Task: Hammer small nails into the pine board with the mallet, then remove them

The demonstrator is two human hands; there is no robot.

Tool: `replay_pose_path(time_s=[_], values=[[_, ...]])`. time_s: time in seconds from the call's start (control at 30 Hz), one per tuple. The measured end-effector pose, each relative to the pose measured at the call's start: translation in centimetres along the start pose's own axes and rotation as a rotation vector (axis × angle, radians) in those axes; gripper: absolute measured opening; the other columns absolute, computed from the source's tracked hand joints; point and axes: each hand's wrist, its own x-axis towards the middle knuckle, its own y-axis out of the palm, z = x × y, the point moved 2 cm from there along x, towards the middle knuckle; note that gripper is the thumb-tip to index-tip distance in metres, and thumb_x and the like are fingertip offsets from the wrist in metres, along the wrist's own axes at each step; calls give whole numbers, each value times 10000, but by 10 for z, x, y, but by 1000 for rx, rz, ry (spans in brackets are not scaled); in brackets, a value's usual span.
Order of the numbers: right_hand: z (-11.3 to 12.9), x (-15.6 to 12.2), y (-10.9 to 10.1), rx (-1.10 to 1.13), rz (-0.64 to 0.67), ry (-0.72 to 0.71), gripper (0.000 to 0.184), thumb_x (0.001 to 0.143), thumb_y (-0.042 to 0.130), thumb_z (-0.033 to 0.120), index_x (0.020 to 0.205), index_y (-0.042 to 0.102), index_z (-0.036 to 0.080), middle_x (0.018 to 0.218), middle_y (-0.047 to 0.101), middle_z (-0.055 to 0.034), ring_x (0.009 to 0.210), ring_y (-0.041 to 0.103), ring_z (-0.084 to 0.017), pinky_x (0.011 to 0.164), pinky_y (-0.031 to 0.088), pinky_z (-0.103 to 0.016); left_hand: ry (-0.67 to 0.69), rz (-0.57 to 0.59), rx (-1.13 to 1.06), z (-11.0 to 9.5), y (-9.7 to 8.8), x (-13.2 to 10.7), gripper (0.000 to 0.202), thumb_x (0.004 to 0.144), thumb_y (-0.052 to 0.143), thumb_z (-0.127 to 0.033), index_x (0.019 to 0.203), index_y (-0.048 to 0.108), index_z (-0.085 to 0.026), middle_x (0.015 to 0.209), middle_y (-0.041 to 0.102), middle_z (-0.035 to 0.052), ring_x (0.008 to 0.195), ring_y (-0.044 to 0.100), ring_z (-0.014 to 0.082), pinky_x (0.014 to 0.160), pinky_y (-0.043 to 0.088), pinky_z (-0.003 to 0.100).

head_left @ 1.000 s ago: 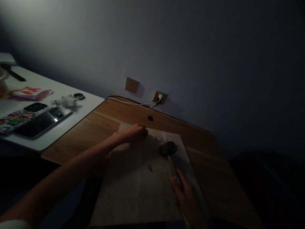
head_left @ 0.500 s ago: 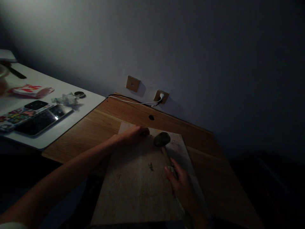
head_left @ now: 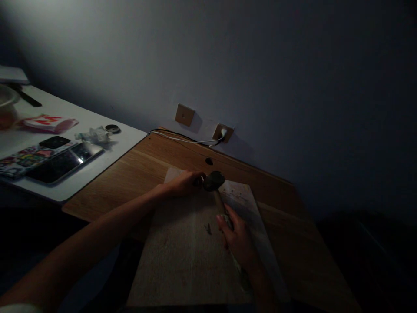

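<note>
My right hand is wrapped around the handle of a hammer with a dark, thick head. That head is over the far part of a pale wooden board, right beside the fingertips of my left hand. My left hand rests at the board's far left, fingers pinched together; what they hold is hidden in shadow. A small cluster of thin nails lies loose near the board's middle. Several tiny dark points, perhaps nail heads, show at the board's far right.
The board lies on a brown wooden desk against a wall with two sockets, one with cables plugged in. A white table adjoins at left, bearing a phone, crumpled plastic, a red-and-white packet and a tub.
The hammer head has shifted left, close to my left fingertips, as my right hand moved left with it. My left hand stays in place; the view has shifted slightly.
</note>
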Motion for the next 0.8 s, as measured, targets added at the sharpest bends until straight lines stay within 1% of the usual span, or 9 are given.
replay_pose_path(time_s=[0.17, 0.33, 0.43, 0.6, 0.67, 0.73, 0.8], values=[[0, 2, 4, -43, 13, 7, 623, 930, 554, 536, 1396, 637, 132, 630, 581, 29, 442, 529, -140, 420, 400, -236, 1, -44, -63, 1, 0, -1, 332, 861, 692, -170, 1186, 633, -206, 979, 764, 22, 847, 719, 162, 722, 480, 205], [-4, 3, 6, -53, 21, -5, 617, 955, 523, 529, 1402, 623, 115, 632, 579, 33, 407, 493, -127, 401, 386, -242, 29, -56, -38, 1, -1, -1, 348, 865, 634, -107, 1204, 630, -186, 964, 764, 30, 828, 718, 159, 713, 478, 212], [-6, 2, 7, -52, 18, -15, 609, 964, 517, 520, 1398, 618, 103, 653, 581, 34, 405, 484, -116, 399, 391, -239, 20, -53, 6, 1, -1, -1, 393, 846, 612, -68, 1219, 631, -191, 955, 768, 28, 820, 720, 158, 703, 472, 213], [-3, 0, 8, -45, 33, -14, 590, 969, 513, 506, 1379, 624, 97, 664, 585, 30, 420, 485, -110, 400, 392, -231, 25, -37, 6, 3, 0, 0, 391, 852, 599, -80, 1225, 623, -194, 956, 769, 28, 833, 726, 167, 716, 479, 223], [-4, -3, 6, -49, 21, -8, 602, 960, 522, 512, 1381, 627, 93, 655, 582, 29, 419, 483, -114, 397, 390, -235, 47, -28, 13, 4, -1, 1, 397, 864, 585, -85, 1244, 601, -201, 958, 765, 19, 841, 723, 162, 721, 487, 221], [-8, -10, 0, -34, -1, 5, 633, 947, 536, 534, 1400, 622, 101, 645, 581, 31, 420, 483, -118, 400, 395, -239, 70, -48, 61, 2, -3, 0, 384, 869, 579, -85, 1234, 586, -205, 994, 754, 20, 858, 714, 157, 735, 501, 227], [-16, -20, -8, -10, -18, 46, 678, 932, 550, 573, 1423, 614, 110, 631, 575, 35, 418, 479, -122, 397, 395, -241, 113, -92, 165, -5, -6, -4, 292, 889, 581, -106, 1168, 595, -187, 1051, 727, 48, 887, 698, 165, 756, 512, 249]])
